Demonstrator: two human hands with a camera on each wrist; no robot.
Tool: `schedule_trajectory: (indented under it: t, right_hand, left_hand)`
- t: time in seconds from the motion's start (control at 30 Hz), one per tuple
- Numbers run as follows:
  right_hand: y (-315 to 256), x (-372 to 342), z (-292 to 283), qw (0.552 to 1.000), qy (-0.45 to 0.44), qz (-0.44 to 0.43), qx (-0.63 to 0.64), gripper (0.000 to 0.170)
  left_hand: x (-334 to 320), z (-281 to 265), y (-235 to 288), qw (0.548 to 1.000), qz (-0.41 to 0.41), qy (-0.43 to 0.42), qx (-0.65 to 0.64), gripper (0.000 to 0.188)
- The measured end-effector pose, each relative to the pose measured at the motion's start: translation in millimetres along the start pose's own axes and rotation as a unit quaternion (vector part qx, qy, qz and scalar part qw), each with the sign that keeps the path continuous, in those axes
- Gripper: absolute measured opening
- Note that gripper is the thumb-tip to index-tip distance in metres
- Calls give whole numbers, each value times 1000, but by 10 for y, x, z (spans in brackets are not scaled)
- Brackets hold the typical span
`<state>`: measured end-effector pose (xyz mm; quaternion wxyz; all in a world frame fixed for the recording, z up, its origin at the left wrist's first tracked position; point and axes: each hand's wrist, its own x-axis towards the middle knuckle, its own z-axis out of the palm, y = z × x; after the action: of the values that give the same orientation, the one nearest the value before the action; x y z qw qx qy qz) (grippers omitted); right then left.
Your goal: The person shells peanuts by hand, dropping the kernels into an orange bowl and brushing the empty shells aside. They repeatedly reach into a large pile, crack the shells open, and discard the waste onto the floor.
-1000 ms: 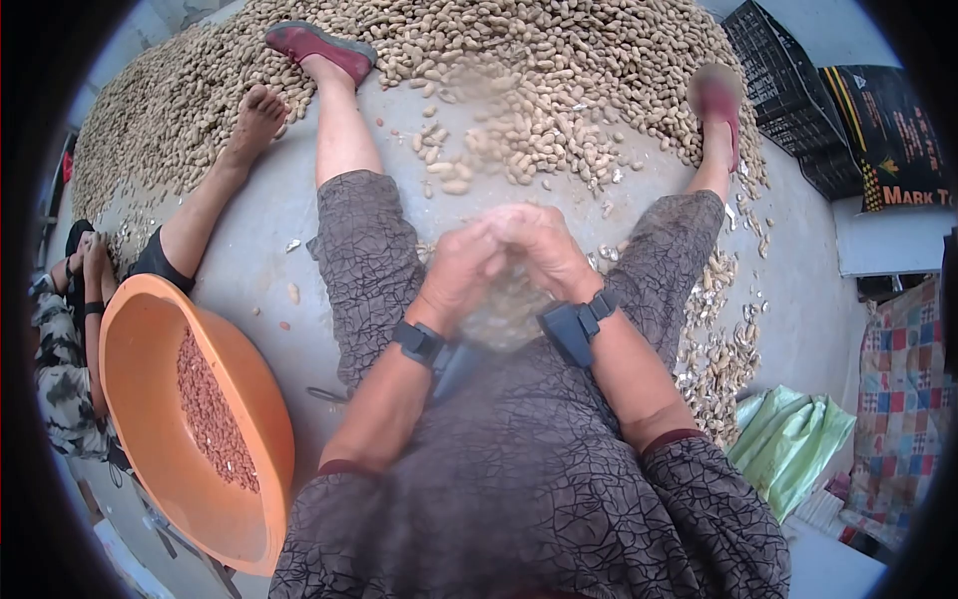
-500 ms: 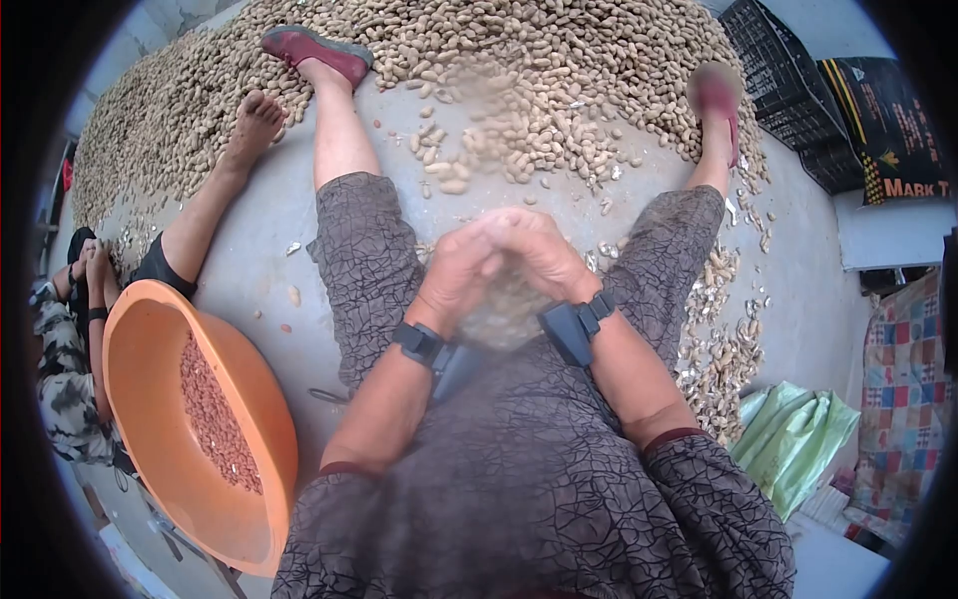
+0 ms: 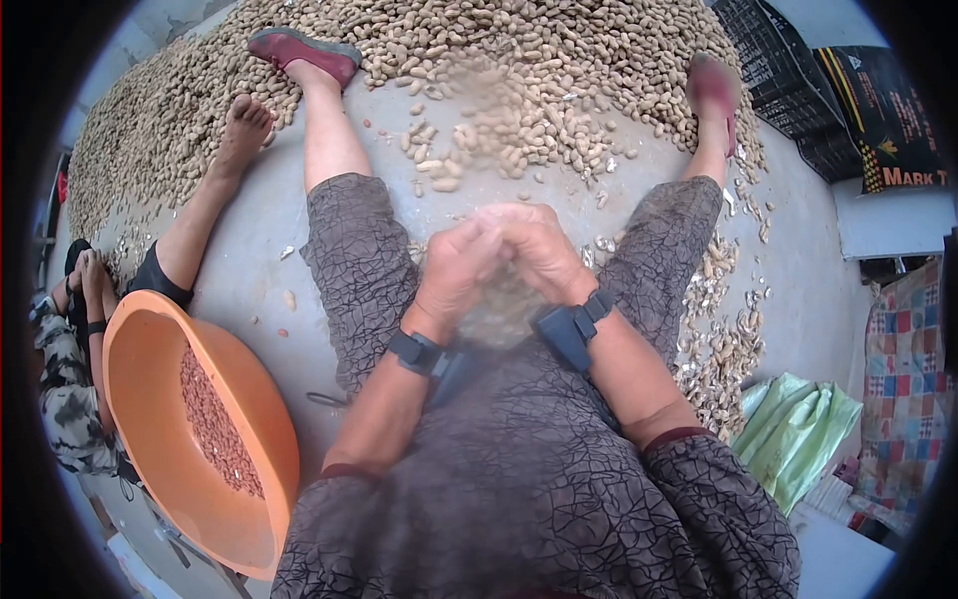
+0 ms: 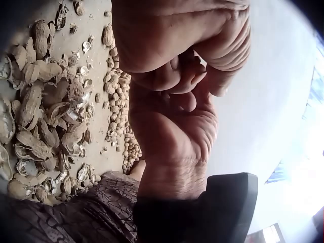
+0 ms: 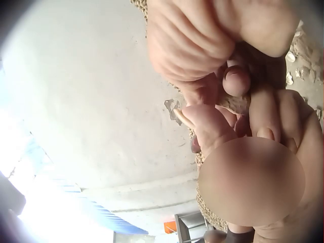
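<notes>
My left hand and right hand meet in front of my lap, fingers curled inward and fingertips together. Between them, in the right wrist view, a tan, rough bit of peanut shows, mostly hidden by the fingers. Seen from the left wrist, the left hand is uppermost and the right hand lies below, its palm turned up. Broken peanut shells are heaped beneath the hands, blurred in the head view.
A large heap of unshelled peanuts spreads beyond my feet. An orange basin with reddish shelled kernels stands at left, beside another seated person. More shells, a green sack and a black crate are at right.
The hands stay joined at nearly the same spot, with only slight finger movement. The head view has shifted a little, moving the surroundings slightly in the picture.
</notes>
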<state>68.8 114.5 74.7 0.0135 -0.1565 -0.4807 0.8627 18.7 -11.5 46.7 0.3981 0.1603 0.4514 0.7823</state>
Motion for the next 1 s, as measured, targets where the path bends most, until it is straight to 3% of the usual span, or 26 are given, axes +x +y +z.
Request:
schedule_trajectory:
  t: [0.17,0.43,0.53,0.63,0.7,0.8,1.0]
  right_hand:
    - [-48,-12,30,1000,25,17,-8,17]
    - [27,-27,-57,994,-45,49,83,20]
    - [-48,-54,-17,996,-74,33,29,22]
    - [-17,-20,-134,997,-2,41,-66,24]
    - [20,11,-209,997,-13,36,-72,23]
    - [61,41,-249,997,-23,32,-70,21]
    - [110,41,-229,998,-3,44,-44,19]
  left_hand:
    - [-3,97,15,999,1,30,-11,22]
    - [47,-5,-8,993,-44,-5,-105,29]
    - [65,-24,-33,992,-16,63,-108,34]
    - [72,-12,-14,994,-4,84,-67,37]
    - [90,20,-27,992,-25,126,18,36]
    - [94,18,-54,991,2,98,88,35]
    - [109,-87,-149,988,23,94,124,31]
